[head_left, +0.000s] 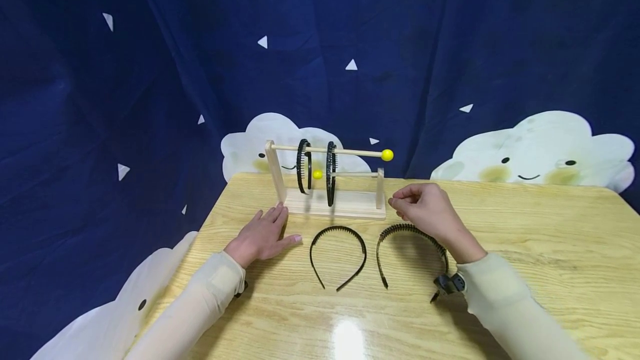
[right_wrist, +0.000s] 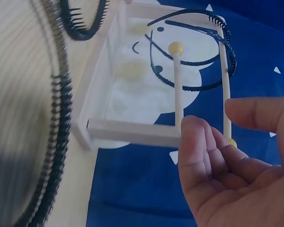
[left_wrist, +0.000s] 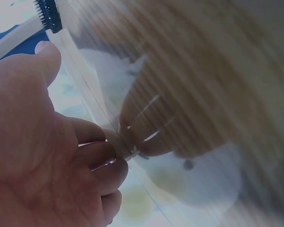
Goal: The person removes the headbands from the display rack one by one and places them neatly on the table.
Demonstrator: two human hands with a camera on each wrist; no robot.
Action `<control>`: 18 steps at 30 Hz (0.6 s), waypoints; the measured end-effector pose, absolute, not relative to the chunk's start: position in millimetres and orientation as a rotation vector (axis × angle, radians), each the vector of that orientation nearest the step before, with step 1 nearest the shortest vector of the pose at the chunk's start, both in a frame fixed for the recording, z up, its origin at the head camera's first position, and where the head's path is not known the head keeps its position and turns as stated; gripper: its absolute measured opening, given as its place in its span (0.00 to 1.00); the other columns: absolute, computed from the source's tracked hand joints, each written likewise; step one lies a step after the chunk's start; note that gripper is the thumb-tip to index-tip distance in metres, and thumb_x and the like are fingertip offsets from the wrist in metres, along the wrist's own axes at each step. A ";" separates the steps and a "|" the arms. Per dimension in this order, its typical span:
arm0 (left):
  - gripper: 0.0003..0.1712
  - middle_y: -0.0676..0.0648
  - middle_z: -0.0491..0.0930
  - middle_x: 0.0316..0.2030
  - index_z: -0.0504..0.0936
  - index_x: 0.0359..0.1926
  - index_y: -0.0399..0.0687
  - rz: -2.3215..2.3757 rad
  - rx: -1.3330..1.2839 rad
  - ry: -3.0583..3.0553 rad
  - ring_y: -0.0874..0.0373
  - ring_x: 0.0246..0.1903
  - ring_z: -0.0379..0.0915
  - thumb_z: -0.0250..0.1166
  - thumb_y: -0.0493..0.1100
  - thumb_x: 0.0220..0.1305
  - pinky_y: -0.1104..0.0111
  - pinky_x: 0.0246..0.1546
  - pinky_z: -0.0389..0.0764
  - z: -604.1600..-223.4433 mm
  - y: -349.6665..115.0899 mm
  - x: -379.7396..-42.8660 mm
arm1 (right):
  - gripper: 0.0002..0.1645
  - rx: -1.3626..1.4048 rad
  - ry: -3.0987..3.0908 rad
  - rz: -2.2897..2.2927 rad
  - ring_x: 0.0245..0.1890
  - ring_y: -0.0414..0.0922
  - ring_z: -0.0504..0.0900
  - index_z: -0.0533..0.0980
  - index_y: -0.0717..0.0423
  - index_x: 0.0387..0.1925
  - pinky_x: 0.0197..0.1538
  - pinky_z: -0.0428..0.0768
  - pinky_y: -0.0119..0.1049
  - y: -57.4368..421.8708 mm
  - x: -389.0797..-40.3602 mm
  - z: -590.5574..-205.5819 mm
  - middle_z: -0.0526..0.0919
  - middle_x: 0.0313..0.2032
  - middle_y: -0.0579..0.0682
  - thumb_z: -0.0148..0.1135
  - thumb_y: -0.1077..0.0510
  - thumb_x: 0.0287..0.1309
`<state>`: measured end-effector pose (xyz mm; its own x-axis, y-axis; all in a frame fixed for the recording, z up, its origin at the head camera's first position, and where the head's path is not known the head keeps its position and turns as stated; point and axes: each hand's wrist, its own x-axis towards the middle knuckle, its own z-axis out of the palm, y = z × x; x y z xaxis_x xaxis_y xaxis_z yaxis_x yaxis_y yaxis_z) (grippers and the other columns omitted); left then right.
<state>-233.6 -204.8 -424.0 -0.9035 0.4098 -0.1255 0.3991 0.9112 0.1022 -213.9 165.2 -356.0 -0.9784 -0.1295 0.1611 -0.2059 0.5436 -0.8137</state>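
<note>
My left hand (head_left: 262,236) rests spread on the table, its fingertips by the left end of a wooden rack's base (head_left: 350,204). My right hand (head_left: 427,208) hovers just right of the rack, holding nothing; in the right wrist view, a gap separates its thumb (right_wrist: 251,112) from the other fingers. Two black toothed headbands, a left one (head_left: 300,168) and a right one (head_left: 330,179), hang on the rack's upper rod (head_left: 357,153). Lying on the table in front are a thin black headband (head_left: 338,228) and a thicker dark coiled one (head_left: 406,227), partly beneath my right wrist.
Yellow balls tip the upper rod (head_left: 387,155) and the shorter lower rod (head_left: 355,174). A dark blue curtain (head_left: 320,71) with clouds and white triangles hangs behind the wooden table (head_left: 550,249). A small black device (head_left: 450,284) sits at my right wrist.
</note>
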 end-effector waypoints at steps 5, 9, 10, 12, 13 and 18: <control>0.53 0.34 0.48 0.76 0.54 0.77 0.34 0.117 0.613 2.917 0.38 0.74 0.48 0.49 0.72 0.71 0.46 0.73 0.48 -423.8 -204.5 -232.5 | 0.11 0.310 -2.671 1.469 0.26 0.46 0.83 0.85 0.63 0.38 0.27 0.79 0.32 151.0 -222.3 -355.7 0.86 0.26 0.51 0.67 0.57 0.62; 0.52 0.33 0.48 0.76 0.54 0.77 0.33 0.137 0.621 2.915 0.36 0.74 0.49 0.50 0.71 0.72 0.45 0.73 0.48 -423.4 -205.2 -232.7 | 0.12 0.331 -2.645 1.515 0.27 0.46 0.85 0.85 0.64 0.39 0.28 0.80 0.32 142.3 -226.5 -353.3 0.86 0.26 0.50 0.67 0.57 0.62; 0.52 0.33 0.48 0.76 0.54 0.77 0.33 0.136 0.620 2.915 0.37 0.74 0.48 0.50 0.71 0.72 0.45 0.73 0.48 -423.1 -205.2 -232.8 | 0.12 0.336 -2.638 1.523 0.27 0.47 0.85 0.85 0.64 0.39 0.28 0.80 0.32 140.2 -227.4 -352.4 0.86 0.26 0.49 0.68 0.57 0.62; 0.53 0.33 0.48 0.76 0.54 0.77 0.33 0.127 0.620 2.915 0.37 0.74 0.48 0.50 0.71 0.72 0.46 0.73 0.48 -422.4 -205.4 -232.9 | 0.12 0.348 -2.622 1.538 0.28 0.48 0.85 0.85 0.64 0.39 0.28 0.80 0.33 136.0 -229.1 -350.4 0.87 0.26 0.49 0.68 0.56 0.62; 0.53 0.34 0.48 0.76 0.54 0.77 0.34 0.121 0.617 2.914 0.37 0.74 0.48 0.50 0.71 0.71 0.46 0.73 0.48 -422.1 -205.2 -233.1 | 0.13 0.354 -2.618 1.548 0.28 0.49 0.85 0.85 0.64 0.39 0.29 0.80 0.33 133.9 -229.9 -349.6 0.86 0.27 0.49 0.68 0.56 0.62; 0.55 0.34 0.48 0.76 0.53 0.77 0.35 0.112 0.610 2.915 0.38 0.74 0.48 0.51 0.73 0.70 0.47 0.74 0.48 -420.9 -204.5 -232.7 | 0.14 0.370 -2.605 1.594 0.30 0.54 0.85 0.84 0.64 0.41 0.29 0.80 0.34 122.5 -234.3 -346.0 0.86 0.28 0.51 0.68 0.55 0.63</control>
